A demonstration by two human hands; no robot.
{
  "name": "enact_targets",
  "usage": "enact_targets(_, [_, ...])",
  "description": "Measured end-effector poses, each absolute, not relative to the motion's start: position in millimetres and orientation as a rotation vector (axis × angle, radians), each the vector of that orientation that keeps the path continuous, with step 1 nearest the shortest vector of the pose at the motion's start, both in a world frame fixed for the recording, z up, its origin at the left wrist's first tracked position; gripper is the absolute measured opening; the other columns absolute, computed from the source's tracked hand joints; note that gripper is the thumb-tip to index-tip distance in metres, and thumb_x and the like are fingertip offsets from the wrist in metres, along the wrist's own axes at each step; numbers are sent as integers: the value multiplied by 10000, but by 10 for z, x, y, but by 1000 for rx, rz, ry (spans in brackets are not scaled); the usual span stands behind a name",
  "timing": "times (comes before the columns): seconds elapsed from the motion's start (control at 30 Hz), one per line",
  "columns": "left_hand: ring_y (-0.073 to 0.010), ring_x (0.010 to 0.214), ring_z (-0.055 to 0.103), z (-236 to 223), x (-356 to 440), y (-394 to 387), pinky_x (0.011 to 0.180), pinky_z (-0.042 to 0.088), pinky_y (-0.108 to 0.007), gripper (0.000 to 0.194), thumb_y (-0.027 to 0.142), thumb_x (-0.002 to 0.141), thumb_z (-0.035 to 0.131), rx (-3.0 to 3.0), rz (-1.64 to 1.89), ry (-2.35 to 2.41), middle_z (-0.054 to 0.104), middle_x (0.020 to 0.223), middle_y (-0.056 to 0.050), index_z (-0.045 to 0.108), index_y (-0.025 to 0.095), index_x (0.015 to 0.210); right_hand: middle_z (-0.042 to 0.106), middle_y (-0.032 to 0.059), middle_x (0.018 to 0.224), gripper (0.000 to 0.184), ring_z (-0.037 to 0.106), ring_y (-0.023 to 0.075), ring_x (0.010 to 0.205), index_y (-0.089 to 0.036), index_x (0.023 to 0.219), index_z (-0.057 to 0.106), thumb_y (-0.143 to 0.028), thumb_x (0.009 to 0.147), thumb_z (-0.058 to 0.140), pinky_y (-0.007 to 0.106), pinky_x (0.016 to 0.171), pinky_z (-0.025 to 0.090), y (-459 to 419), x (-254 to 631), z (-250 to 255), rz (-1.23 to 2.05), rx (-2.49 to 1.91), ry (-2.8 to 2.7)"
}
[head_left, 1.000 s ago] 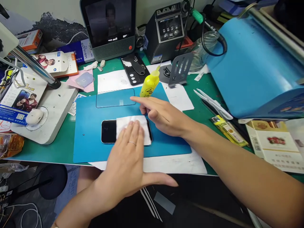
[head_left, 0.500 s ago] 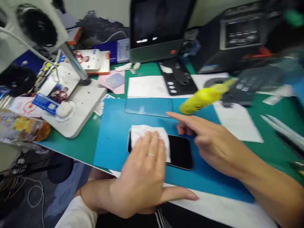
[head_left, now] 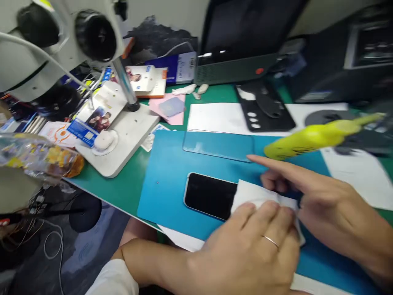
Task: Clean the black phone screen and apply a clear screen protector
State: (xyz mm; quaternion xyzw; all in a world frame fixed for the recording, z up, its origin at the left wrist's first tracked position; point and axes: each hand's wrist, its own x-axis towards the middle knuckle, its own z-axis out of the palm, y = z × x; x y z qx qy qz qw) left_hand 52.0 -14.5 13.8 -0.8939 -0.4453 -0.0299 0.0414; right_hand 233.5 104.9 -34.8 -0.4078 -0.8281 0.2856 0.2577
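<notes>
A black phone (head_left: 210, 196) with a light metal edge lies screen up on the blue mat (head_left: 166, 164). My left hand (head_left: 254, 246), a ring on one finger, presses a folded white wipe (head_left: 253, 194) onto the phone's right part, hiding that end. My right hand (head_left: 319, 192) is beside the phone's right end. Its index finger is stretched out towards the near right corner of a clear glass sheet (head_left: 219, 145), and its other visible fingers are bent. Whether the fingertip touches the glass, I cannot tell. Beyond this hand is a yellow bottle (head_left: 307, 141) with a narrow nozzle.
At the left stands a microscope-like device on a white base (head_left: 129, 139), with a clear bag (head_left: 39, 155) near the table edge. Behind the mat are a black phone back plate (head_left: 264, 110), a dark screen (head_left: 245, 41) and small boxes (head_left: 147, 80).
My left hand has slid the wipe from the phone's left part to its right end, baring the left part. The view has swung left. My right index finger keeps its place by the glass.
</notes>
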Motion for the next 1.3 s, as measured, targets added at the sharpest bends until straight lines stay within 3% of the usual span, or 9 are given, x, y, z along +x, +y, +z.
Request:
enact_targets(0.13, [-250, 1522, 472, 147, 306, -83, 1288, 343, -357, 840, 712, 1072, 208, -2800, -238, -1381, 563, 1590, -85, 553, 83, 1510, 638, 74, 774, 997, 596, 244, 679, -200, 1364, 715, -887, 895, 166, 448, 695, 562, 1053, 2239, -166, 881, -1099, -2055])
enact_targets(0.2, [-257, 1509, 495, 139, 228, -43, 1254, 398, -366, 776, 651, 1098, 239, -2760, -273, -1498, 554, 1594, -104, 559, 69, 1499, 621, 71, 772, 1051, 578, 234, 693, -138, 1367, 708, -890, 897, 143, 447, 731, 553, 1055, 2214, -132, 912, -1123, -2020])
enact_targets(0.27, [-283, 1507, 498, 113, 234, -17, 1238, 420, -394, 736, 606, 1113, 256, -2712, -272, -1571, 538, 1598, -133, 568, 54, 1487, 610, 64, 782, 1039, 560, 224, 705, -136, 1378, 699, -880, 909, 146, 437, 746, 543, 1047, 2203, -127, 932, -1136, -1999])
enact_targets(0.4, [-315, 1528, 465, 39, 430, -20, 1261, 379, -435, 814, 676, 1088, 241, -2682, -268, -1468, 531, 1601, -149, 550, 49, 1505, 604, 60, 787, 1044, 544, 216, 711, -135, 1378, 696, -888, 909, 146, 429, 747, 530, 1036, 2204, -144, 968, -1129, -2006])
enact_targets(0.6, [-252, 1543, 448, 121, 301, -76, 1264, 379, -392, 722, 630, 1103, 284, -2832, -259, -1416, 495, 1636, -96, 543, 101, 1521, 600, 52, 739, 1068, 555, 215, 680, -153, 1321, 727, -930, 878, 144, 427, 702, 518, 1062, 2189, -108, 975, -1146, -1943])
enact_targets(0.73, [-281, 1540, 453, 126, 218, -28, 1251, 402, -449, 688, 581, 1118, 266, -2858, -242, -1467, 483, 1641, -112, 549, 96, 1516, 549, 25, 654, 955, 546, 219, 628, -237, 1188, 780, -930, 886, 196, 422, 669, 493, 1082, 2200, -89, 965, -1136, -1815])
enact_targets(0.9, [-334, 1567, 400, -25, 504, 11, 1267, 375, -490, 766, 606, 1095, 351, -2773, -233, -1417, 417, 1667, -189, 456, 12, 1568, 497, 10, 592, 926, 525, 209, 593, -237, 1038, 803, -922, 905, 195, 413, 668, 468, 1110, 2238, -90, 893, -1187, -1675])
enact_targets(1.13, [-334, 1541, 444, 112, -23, -340, 1226, 439, -489, 639, 490, 1117, 346, -2820, -200, -1358, 446, 1654, -177, 469, 40, 1553, 494, 34, 563, 891, 661, 251, 740, -246, 758, 751, -886, 939, 159, 438, 744, 533, 1098, 2223, -15, 877, -1136, -1748])
enact_targets(1.3, [-351, 1567, 395, 166, -128, -170, 1237, 427, -532, 679, 511, 1114, 356, -2741, -142, -1460, 404, 1673, -200, 395, 39, 1600, 492, 13, 570, 900, 602, 214, 640, -237, 895, 775, -885, 937, 153, 431, 745, 538, 1106, 2224, -20, 925, -1127, -1734])
